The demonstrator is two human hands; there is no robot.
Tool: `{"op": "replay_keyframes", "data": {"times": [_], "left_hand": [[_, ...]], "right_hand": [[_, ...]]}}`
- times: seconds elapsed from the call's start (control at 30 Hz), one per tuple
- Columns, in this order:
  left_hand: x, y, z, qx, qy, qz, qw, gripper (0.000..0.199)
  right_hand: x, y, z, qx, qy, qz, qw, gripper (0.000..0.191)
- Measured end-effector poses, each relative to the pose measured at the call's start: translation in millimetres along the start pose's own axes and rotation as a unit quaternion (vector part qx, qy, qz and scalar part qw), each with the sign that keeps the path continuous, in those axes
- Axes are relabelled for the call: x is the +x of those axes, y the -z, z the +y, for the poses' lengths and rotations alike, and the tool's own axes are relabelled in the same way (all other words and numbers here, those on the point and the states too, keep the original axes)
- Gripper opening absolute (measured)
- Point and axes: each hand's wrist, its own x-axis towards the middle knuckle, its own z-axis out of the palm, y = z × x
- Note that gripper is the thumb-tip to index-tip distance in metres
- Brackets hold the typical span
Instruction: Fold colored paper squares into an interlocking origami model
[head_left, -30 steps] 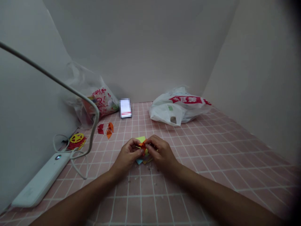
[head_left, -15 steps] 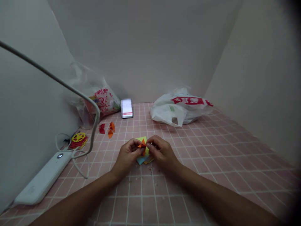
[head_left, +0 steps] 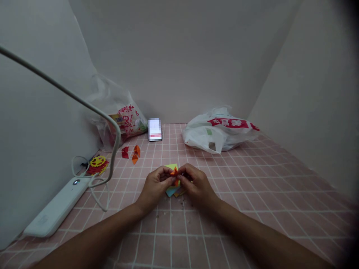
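Note:
A small folded piece of orange paper [head_left: 175, 172] with pointed tips is held up in front of me. My left hand [head_left: 155, 185] pinches its left side between thumb and fingers. On the other side, the thumb and index finger of my right hand [head_left: 198, 184] are closed on its right edge. Below both hands lie loose coloured paper sheets, with a yellow sheet [head_left: 171, 166] and a light blue sheet [head_left: 171, 191] showing; the hands partly cover them. Folded orange papers [head_left: 136, 150] and a folded red paper [head_left: 125, 152] rest farther off to the left.
A white power bank [head_left: 57, 209] with a looping cable [head_left: 114, 149] lies at left, beside yellow and red cut-out shapes [head_left: 97, 163]. Behind stand a filled plastic bag [head_left: 130, 121], a lit phone [head_left: 155, 129] and a white bag [head_left: 202, 134]. Small crumbs dot the pink tiled surface [head_left: 157, 246].
The whole view has shifted slightly, moving things to the right in the picture. My right fingertips have come in closer against the orange paper, which my left hand keeps holding.

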Motion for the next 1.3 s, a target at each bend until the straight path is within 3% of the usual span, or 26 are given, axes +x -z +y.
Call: {"op": "replay_keyframes", "data": {"times": [0.57, 0.8, 1.0, 1.17, 1.3], "left_hand": [[2.6, 5.0, -5.5, 0.043, -0.028, 0.017, 0.999, 0.020], [3.0, 8.4, -2.1, 0.072, -0.048, 0.011, 0.996, 0.020], [6.4, 10.0, -3.1, 0.096, -0.056, 0.006, 0.994, 0.017], [19.4, 19.2, -1.0, 0.111, -0.103, 0.062, 0.986, 0.012], [40.8, 50.4, 15.8, 0.143, -0.127, 0.159, 0.968, 0.016]], "right_hand": [[-0.5, 0.0, -4.3, 0.013, 0.002, -0.002, 1.000, 0.011], [-1.0, 1.2, -9.9, -0.026, 0.039, 0.021, 0.999, 0.013], [-0.6, -1.2, -3.4, -0.010, 0.004, 0.016, 1.000, 0.012], [0.4, -0.3, 4.8, 0.008, -0.032, 0.023, 0.999, 0.008], [-0.1, 1.1, 6.6, 0.012, -0.045, 0.021, 0.999, 0.009]]}}
